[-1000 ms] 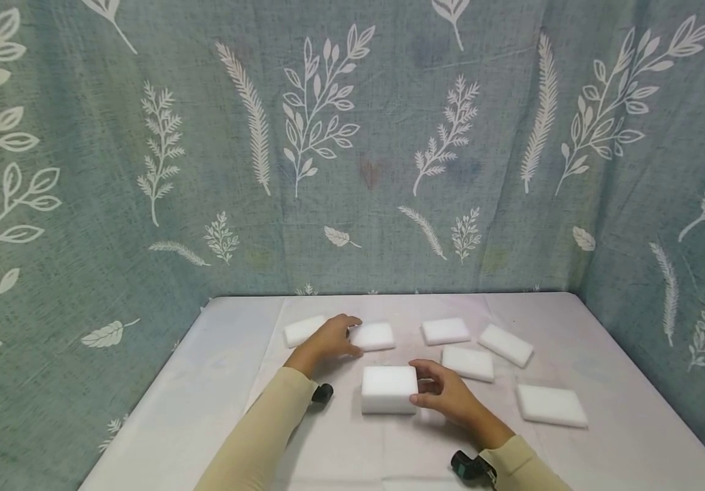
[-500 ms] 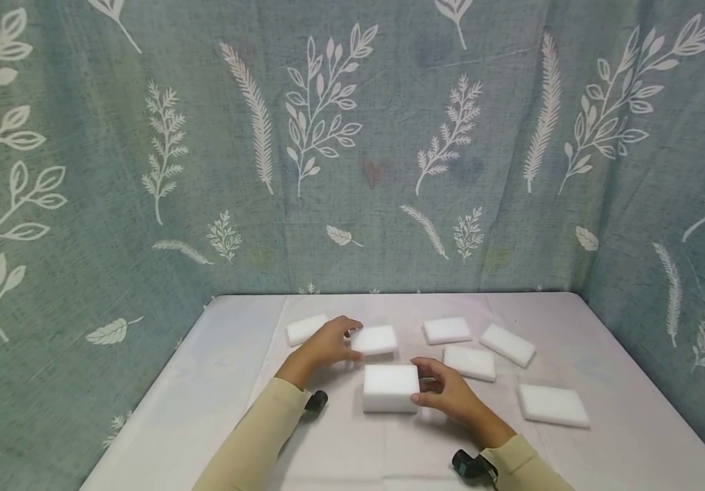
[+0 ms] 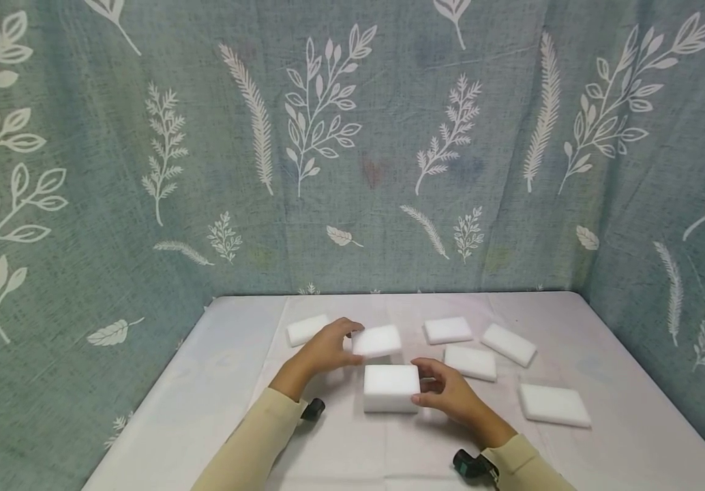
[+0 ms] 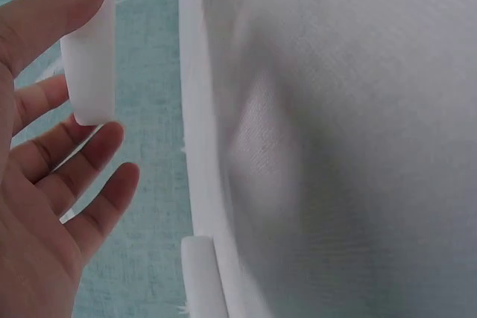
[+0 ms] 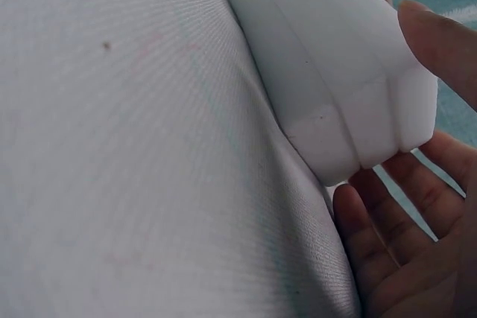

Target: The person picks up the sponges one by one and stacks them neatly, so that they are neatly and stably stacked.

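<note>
My left hand (image 3: 324, 351) pinches a white sponge block (image 3: 378, 341) by its left end, thumb on one side and fingers on the other. That sponge is lifted off the table, just behind and above a stack of white sponges (image 3: 391, 390). In the left wrist view the thumb lies on the face of the held sponge (image 4: 91, 72). With thumb and fingers, my right hand (image 3: 451, 394) grips the right end of the stack, which stands on the table. Three layers show in the stack (image 5: 320, 72) in the right wrist view.
Loose white sponges lie around: one behind my left hand (image 3: 307, 330), several at the right, including a back sponge (image 3: 447, 330), a tilted sponge (image 3: 508, 344), a sponge near the right hand (image 3: 470, 362) and a far-right sponge (image 3: 553, 405). A leaf-patterned curtain (image 3: 352, 170) encloses the white-covered table (image 3: 217, 382).
My left hand has raised its sponge from the table and brought it slightly right and nearer the stack. The right hand and the stack have stayed in place.
</note>
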The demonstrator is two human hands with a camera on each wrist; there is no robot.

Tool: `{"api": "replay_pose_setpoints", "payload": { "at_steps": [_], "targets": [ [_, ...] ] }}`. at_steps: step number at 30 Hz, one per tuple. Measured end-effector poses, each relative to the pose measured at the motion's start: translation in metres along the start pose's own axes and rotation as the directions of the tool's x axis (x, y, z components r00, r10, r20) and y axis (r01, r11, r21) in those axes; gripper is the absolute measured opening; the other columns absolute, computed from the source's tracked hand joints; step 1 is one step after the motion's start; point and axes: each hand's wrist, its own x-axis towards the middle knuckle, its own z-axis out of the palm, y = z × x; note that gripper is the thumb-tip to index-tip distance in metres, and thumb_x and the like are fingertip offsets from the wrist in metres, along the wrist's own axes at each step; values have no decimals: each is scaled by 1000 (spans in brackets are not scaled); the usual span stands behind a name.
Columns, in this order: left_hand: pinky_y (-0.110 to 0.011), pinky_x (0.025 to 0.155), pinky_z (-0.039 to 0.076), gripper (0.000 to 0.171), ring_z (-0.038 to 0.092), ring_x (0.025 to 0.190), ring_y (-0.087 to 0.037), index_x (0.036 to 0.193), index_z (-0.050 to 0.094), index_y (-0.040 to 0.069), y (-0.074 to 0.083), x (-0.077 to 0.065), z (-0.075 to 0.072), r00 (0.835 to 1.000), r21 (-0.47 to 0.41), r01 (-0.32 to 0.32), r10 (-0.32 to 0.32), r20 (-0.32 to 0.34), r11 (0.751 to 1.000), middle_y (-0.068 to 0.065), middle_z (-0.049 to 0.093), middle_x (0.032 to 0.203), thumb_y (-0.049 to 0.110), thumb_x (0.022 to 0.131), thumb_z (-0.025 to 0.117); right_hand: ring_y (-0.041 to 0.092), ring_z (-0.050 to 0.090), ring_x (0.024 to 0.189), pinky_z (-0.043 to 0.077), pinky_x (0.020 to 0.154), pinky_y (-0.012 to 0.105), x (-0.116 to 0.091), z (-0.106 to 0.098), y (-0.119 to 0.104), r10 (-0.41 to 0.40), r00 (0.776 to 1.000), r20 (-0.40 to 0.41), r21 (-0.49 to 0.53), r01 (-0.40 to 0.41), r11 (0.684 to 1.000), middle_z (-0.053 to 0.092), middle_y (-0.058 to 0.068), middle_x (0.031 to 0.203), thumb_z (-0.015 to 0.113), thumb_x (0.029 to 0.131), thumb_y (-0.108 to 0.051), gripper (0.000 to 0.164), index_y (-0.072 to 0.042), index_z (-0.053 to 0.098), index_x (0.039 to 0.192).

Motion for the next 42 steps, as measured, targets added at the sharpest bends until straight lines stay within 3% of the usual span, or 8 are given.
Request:
{"api": "replay_pose_setpoints", "payload": {
  "at_steps": [7,11,20,32,42],
  "targets": [
    [-35,86,48,67,53,102,-13,131,59,15,5,-5,-3,999,-9,-40,39,-32,999,7,57,116,43,75,83,39,59,104,46,93,56,0,0,-3,-3,1000,-2,-33,2,999,58,24,118,78,81,-9,63,10,47,134],
    [-34,86,48,64,53,101,-11,131,59,16,12,-8,-7,997,-6,-64,63,-47,998,8,57,116,45,78,80,43,57,108,45,94,57,2,-1,9,-33,999,4,-23,33,999,57,26,119,75,85,-8,61,10,46,135],
    [-34,86,49,60,56,104,-14,129,59,19,32,-15,-12,993,3,-105,105,-47,994,10,56,116,54,82,73,33,58,109,48,94,44,8,-4,33,-44,999,5,-38,44,998,57,21,122,75,86,-11,62,4,46,139],
    [-35,86,49,61,58,105,-18,127,60,19,39,-27,-9,987,-5,-150,149,-62,989,11,56,116,58,82,70,40,58,107,48,93,50,-1,-1,-6,-38,999,6,-43,38,998,58,25,119,76,85,-10,59,9,48,134],
    [-34,90,49,56,55,104,-7,125,61,19,48,-35,-5,983,12,-179,179,-43,984,12,55,117,53,82,73,43,58,105,47,92,54,1,0,0,-54,998,10,23,54,998,57,29,119,77,82,-4,61,11,47,134]
  ]
}}
